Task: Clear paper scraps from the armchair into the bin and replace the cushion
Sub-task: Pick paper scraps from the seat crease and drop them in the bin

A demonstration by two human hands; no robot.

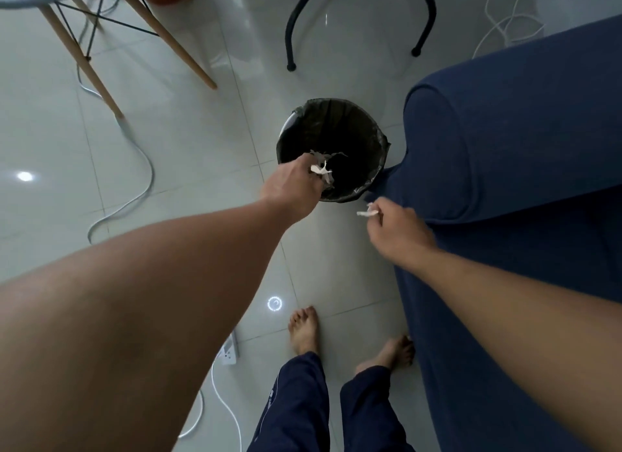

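Observation:
A round bin (377, 128) with a black liner stands on the tiled floor beside the blue armchair (505, 155). My left hand (291, 191) reaches over the bin's near rim, fingers closed on white paper scraps (321, 170) that hang over the opening. My right hand (397, 231) hovers to the right of the bin, just below its rim and against the armchair's arm, pinching a small white paper scrap (367, 212). No cushion is in view.
A wooden-legged chair (141, 24) stands at the far left and a black metal-legged stool (356, 21) behind the bin. White cables (134, 189) trail across the floor, and a power strip (229, 350) lies near my bare feet (304, 330).

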